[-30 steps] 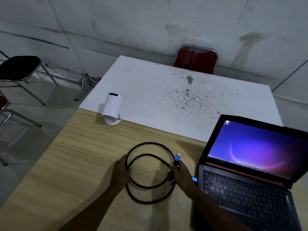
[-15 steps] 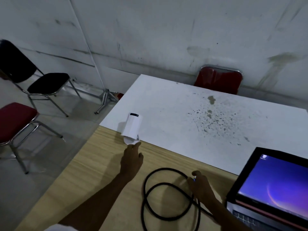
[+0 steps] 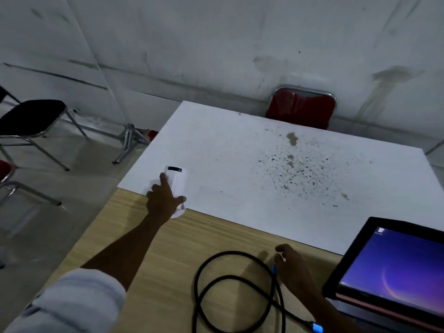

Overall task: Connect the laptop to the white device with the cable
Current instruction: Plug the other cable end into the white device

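Note:
A small white device (image 3: 178, 181) with a black strip on top stands on a round foot at the seam between the wooden table and the white table. My left hand (image 3: 164, 199) is wrapped around it from the near side, index finger up its left face. A coiled black cable (image 3: 236, 293) lies on the wood; one blue-tipped plug (image 3: 274, 270) sits at my right hand (image 3: 292, 267), whose fingers curl around it. The other blue plug (image 3: 317, 328) glows near the laptop (image 3: 394, 272), which is open at the lower right with its screen lit.
The white table (image 3: 252, 169) carries dark speckled stains. A red chair (image 3: 301, 108) stands behind it against the wall. A black chair (image 3: 31, 120) and a red chair seat (image 3: 4, 168) stand on the floor at left, with metal legs (image 3: 129, 145) near the table corner.
My left hand left the cable, reached forward and took hold of the white device. My right hand stayed at the cable's blue plug. The view tilted up and to the left.

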Demonstrator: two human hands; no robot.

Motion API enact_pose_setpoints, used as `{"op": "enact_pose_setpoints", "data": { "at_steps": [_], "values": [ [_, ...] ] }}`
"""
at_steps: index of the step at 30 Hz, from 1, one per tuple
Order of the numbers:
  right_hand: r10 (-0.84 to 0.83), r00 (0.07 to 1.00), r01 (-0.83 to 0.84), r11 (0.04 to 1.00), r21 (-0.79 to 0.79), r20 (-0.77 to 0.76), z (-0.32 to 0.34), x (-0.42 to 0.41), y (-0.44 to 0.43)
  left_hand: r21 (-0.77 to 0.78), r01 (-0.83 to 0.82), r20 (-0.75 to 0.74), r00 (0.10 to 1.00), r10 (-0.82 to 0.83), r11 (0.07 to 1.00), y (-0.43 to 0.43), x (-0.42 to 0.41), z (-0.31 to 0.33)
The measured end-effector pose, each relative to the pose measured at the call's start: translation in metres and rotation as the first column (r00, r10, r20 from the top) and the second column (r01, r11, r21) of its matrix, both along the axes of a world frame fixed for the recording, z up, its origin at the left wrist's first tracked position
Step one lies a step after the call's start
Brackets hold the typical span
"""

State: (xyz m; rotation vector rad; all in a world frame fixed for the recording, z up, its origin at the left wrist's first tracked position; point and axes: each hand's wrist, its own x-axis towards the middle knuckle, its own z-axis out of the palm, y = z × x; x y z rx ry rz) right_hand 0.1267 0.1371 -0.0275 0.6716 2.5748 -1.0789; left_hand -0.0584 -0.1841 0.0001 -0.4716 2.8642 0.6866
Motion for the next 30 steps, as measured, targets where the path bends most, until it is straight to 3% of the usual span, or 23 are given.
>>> {"op": "enact_pose_setpoints", "data": {
  "at_steps": [9,17,22,25,28,30],
  "values": [
    [-0.064,0.998,0.065,0.996,-0.060,0.019,-0.005,0.007,0.010,0.117,0.140,-0.083,0.988,-0.131,0.983,0.092,0.025,-0.002],
    [-0.170,0.982,0.184,0.961,-0.204,0.084,-0.020,0.027,0.003,0.221,0.378,0.021,0.920,-0.392,0.899,0.206,0.064,-0.015],
    [-0.168,0.984,0.178,0.961,-0.214,0.061,-0.024,0.034,-0.001,0.276,0.409,0.022,0.902,-0.431,0.870,0.225,0.074,-0.013],
    [-0.274,0.961,0.252,0.921,-0.296,-0.037,-0.018,0.037,-0.002,0.230,0.521,0.015,0.843,-0.538,0.822,0.218,0.069,-0.004],
    [-0.365,0.923,0.292,0.869,-0.401,-0.120,-0.013,0.038,-0.002,0.142,0.690,-0.005,0.718,-0.696,0.710,0.212,0.062,0.004],
    [-0.445,0.890,0.328,0.778,-0.536,-0.102,-0.009,0.037,-0.004,0.114,0.737,0.040,0.666,-0.745,0.666,0.213,0.061,0.004]
  ]
}}
